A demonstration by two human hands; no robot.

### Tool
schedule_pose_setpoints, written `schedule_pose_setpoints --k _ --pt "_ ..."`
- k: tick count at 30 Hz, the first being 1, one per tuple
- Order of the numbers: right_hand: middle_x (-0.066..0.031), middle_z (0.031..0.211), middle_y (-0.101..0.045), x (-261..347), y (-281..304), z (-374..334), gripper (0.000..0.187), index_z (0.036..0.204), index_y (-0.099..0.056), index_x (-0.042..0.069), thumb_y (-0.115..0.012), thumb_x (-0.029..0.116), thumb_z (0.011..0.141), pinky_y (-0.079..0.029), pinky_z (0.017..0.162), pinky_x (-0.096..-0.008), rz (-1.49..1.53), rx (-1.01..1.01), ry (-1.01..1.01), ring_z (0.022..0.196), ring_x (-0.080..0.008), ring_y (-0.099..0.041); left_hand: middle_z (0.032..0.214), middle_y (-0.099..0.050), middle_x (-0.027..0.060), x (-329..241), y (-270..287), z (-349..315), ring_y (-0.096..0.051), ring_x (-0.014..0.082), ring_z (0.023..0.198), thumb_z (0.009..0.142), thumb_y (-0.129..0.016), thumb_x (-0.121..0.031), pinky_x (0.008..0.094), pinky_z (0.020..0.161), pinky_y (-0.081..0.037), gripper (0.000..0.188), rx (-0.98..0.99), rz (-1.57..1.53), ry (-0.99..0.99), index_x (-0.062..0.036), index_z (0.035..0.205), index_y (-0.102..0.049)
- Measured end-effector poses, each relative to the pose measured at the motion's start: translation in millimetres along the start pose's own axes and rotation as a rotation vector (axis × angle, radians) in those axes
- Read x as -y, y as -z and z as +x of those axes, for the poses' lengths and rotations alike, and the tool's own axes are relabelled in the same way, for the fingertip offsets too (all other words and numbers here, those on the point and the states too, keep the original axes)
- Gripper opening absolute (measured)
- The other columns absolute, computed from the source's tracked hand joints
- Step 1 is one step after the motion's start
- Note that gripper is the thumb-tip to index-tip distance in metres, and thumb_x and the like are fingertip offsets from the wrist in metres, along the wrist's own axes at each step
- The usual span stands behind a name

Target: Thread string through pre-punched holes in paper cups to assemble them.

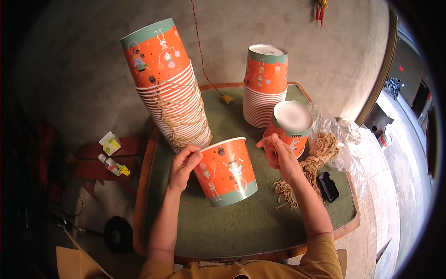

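An orange paper bucket [226, 172] with a green band and skeleton drawings is tilted above the table, its rim up. My left hand [185, 163] grips it by the left side of that rim. To the right, my right hand [280, 157] has its index finger stretched out toward the bucket and the thumb raised; some fingers are curled and partly hidden. I see nothing held in it. Just behind this hand, an upside-down bucket [293, 116] of the same pattern stands on the table.
A tall stack of nested buckets [179, 107], wound with twine, leans at the left. Another upside-down stack [265, 88] stands at the back. A twine bundle [309, 169], black plastic tray [328, 187] and clear plastic bag [350, 153] lie right on the green-topped table [209, 235].
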State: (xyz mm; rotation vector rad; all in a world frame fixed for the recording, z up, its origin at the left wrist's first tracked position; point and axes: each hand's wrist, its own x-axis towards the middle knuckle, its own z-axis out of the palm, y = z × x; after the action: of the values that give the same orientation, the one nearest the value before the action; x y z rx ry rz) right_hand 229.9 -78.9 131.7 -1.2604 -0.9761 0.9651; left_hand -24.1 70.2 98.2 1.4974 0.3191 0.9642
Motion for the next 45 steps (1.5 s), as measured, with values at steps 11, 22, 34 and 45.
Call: schedule_pose_setpoints --k 11,22,34,45 --pt "0.0053 0.059 -0.034 5.4 4.0 1.3 0.061 0.099 -0.061 0.005 -0.028 0.057 0.102 -0.019 0.047 -0.0229 0.271 -0.056 0.092 0.05 -0.0056 -0.025 0.088 -0.06 0.0017 -44.4 -11.7 0.2 -0.058 0.0213 0.097 0.087 -0.067 -0.013 0.0441 0.104 -0.034 0.007 0.351 0.813 -0.575 -0.0112 0.093 -0.064" --pt "0.0048 0.057 -0.035 30.5 10.0 -18.8 0.057 0.097 -0.059 0.004 -0.03 0.053 0.103 -0.02 0.048 -0.0225 0.513 -0.149 0.372 0.049 -0.006 -0.026 0.096 -0.064 -0.0003 -79.9 8.0 -25.5 -0.057 0.0154 0.11 0.09 -0.063 -0.019 0.0461 0.112 -0.02 0.009 0.547 1.09 -0.222 -0.015 0.097 -0.067" --pt "0.0033 0.056 -0.038 45.2 7.9 -34.5 0.056 0.094 -0.059 0.005 -0.028 0.05 0.104 -0.025 0.053 -0.0231 0.491 -0.2 0.476 0.054 -0.0078 -0.032 0.091 -0.065 -0.0021 -93.8 2.3 -36.6 -0.06 0.0132 0.102 0.09 -0.064 -0.02 0.0493 0.114 -0.017 0.007 0.504 1.179 -0.117 -0.0151 0.093 -0.068" --pt "0.0038 0.057 -0.038 36.9 -11.2 -33.4 0.06 0.094 -0.061 0.006 -0.029 0.056 0.102 -0.023 0.055 -0.0226 0.377 -0.111 0.294 0.056 -0.0072 -0.032 0.096 -0.067 0.0008 -89.5 -9.6 -28.1 -0.064 0.0149 0.099 0.087 -0.065 -0.014 0.0558 0.114 -0.02 0.003 0.246 1.258 -0.335 -0.0111 0.089 -0.065"
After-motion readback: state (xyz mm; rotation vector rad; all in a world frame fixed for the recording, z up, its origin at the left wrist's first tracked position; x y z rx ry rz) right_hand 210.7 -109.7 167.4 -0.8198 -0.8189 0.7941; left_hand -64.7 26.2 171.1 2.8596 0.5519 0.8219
